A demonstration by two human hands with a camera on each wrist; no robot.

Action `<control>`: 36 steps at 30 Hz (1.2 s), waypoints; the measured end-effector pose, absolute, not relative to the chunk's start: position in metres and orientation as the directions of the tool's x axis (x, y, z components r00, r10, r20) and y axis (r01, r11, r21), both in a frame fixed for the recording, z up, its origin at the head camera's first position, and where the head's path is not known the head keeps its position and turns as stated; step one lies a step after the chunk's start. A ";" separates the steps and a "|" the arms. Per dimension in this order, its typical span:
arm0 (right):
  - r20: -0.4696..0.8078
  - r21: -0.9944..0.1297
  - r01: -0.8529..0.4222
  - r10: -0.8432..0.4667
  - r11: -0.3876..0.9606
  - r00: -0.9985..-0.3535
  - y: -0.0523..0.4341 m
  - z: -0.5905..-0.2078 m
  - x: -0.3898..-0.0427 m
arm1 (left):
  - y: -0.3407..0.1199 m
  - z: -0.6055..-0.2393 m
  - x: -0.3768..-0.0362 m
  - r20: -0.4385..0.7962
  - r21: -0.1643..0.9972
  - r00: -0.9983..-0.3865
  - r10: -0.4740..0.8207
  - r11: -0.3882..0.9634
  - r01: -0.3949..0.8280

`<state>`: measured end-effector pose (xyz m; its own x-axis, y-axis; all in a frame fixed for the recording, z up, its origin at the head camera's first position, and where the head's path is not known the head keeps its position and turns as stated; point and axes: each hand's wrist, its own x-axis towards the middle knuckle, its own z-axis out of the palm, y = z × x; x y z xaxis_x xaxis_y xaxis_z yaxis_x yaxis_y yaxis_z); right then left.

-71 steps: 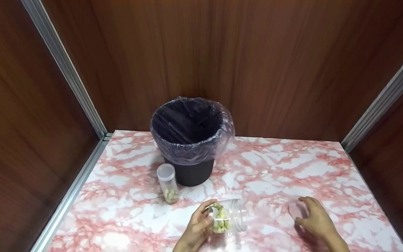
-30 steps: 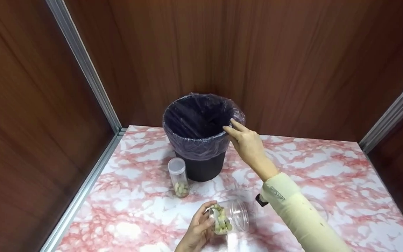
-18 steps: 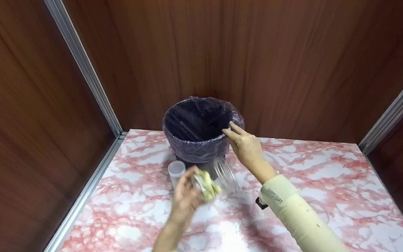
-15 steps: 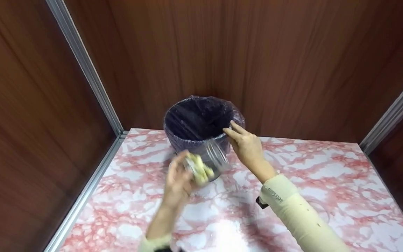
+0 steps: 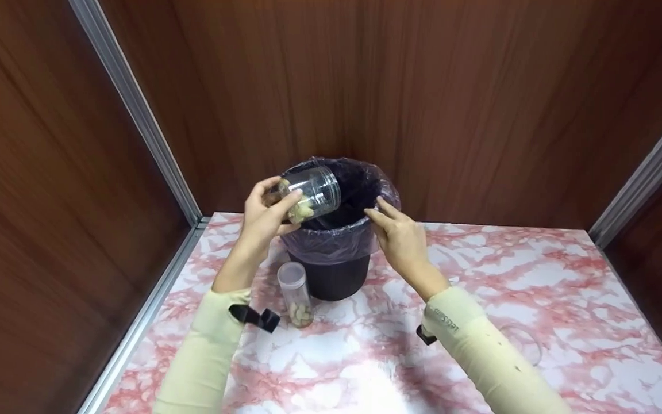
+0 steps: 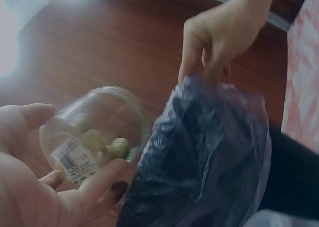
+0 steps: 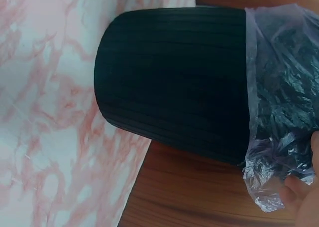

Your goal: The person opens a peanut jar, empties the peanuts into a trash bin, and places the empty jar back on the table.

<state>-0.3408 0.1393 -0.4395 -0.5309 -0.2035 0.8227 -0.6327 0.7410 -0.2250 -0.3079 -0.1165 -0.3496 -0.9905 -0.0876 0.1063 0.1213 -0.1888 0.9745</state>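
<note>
Leftmost, my left hand (image 5: pixel 266 211) grips a clear plastic jar (image 5: pixel 308 198) of pale green-yellow snack pieces, fingers and thumb curled round its base end; the jar lies tilted on its side, lidless mouth pointing over the black waste bin (image 5: pixel 334 275) and its clear bag liner (image 5: pixel 331 241). From my left wrist view the pieces (image 6: pixel 107 144) sit at the labelled bottom of the jar, none spilling yet as far as I can tell. Below, a small lidded tube (image 5: pixel 294 293) with similar pieces stands upright on the pink marbled surface (image 5: pixel 509 276), just beside the bin's foot. To the right, my right hand (image 5: pixel 400 238) pinches the liner's rim at the bin's right edge, index finger and thumb closed on the thin plastic, the other fingers fairly straight. I judge the step to be emptying the jar into the bin; the next move calls for tipping the base higher with the mouth kept inside the rim, while the right hand steadies the liner.
</note>
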 end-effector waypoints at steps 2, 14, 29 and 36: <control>0.825 -0.226 -0.624 -0.193 0.748 -0.530 0.140 -0.439 -0.341 | -0.116 -0.347 -0.314 0.091 0.988 -0.993 -0.081 -0.117 0.100; 0.815 -0.241 -0.614 -0.187 0.751 -0.549 0.138 -0.437 -0.339 | -0.117 -0.334 -0.321 0.043 0.998 -0.997 -0.058 0.037 0.041; 0.809 -0.245 -0.605 -0.184 0.758 -0.558 0.140 -0.441 -0.339 | -0.115 -0.321 -0.325 0.109 0.993 -0.994 -0.023 0.047 0.107; 0.815 -0.240 -0.616 -0.189 0.750 -0.547 0.140 -0.439 -0.339 | -0.112 -0.317 -0.329 0.264 0.921 -0.964 -0.047 0.310 0.237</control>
